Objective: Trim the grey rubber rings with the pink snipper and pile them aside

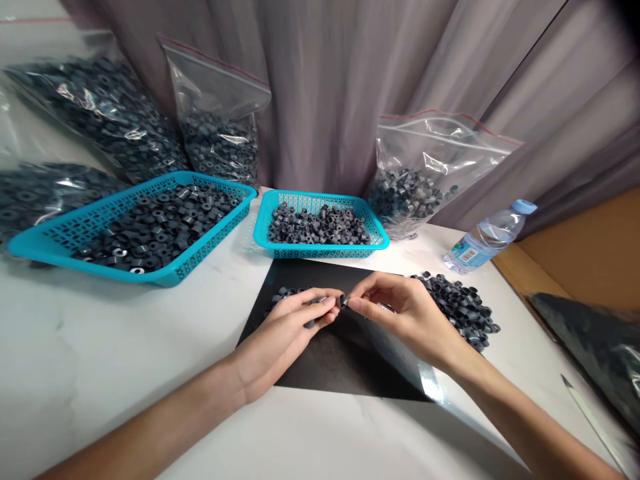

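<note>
Above a black mat (350,363), my two hands meet at a small dark ring-shaped piece (342,301). My left hand (293,327) pinches it between thumb and fingertips. From the other side my right hand (405,310) closes thumb and forefinger at the ring's edge, on a tiny shiny bit too small to name. Another shiny thing (386,307) shows by the curled fingers of my right hand; its kind is unclear. Behind my left hand lie several similar dark rings (285,292), partly hidden by the fingers. A loose heap of dark rings (457,307) lies beyond my right wrist.
Two blue baskets, a large one (173,275) and a smaller one (320,249), hold dark rings. Zip bags of rings (220,143) stand at the back left, another bag (413,190) at the back right. A water bottle (487,237) stands on the white table (70,360), near a cardboard box (590,243).
</note>
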Demonstrator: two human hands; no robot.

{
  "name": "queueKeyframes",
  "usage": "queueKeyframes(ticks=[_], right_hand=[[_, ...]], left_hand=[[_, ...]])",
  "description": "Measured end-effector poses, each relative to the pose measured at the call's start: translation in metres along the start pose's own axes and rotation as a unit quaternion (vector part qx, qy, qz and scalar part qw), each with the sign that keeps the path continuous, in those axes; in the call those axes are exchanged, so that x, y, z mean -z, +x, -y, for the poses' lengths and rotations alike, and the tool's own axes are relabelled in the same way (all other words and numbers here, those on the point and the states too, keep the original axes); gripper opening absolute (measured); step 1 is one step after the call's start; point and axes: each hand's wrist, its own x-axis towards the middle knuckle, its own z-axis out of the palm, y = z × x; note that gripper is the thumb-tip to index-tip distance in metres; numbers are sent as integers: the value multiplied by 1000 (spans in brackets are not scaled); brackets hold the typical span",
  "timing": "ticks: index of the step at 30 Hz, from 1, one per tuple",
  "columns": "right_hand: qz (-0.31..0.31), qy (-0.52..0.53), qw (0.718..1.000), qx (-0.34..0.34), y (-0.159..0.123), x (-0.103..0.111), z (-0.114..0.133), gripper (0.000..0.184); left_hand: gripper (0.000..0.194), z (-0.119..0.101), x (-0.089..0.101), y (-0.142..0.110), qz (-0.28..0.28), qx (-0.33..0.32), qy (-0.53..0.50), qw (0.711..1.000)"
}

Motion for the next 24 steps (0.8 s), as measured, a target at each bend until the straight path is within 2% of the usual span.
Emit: queueKeyframes(ticks=[7,16,24], right_hand=[[-13,-18,1000,17,-1,-2,3,19],[-11,-6,1000,17,-1,-5,1,15],[-55,-3,998,35,0,-2,1,13]], left_hand=[[16,4,2,2,4,-1,27,1000],[16,9,3,0,-11,32,-27,999],[17,4,-1,-3,-1,44,-23,999]])
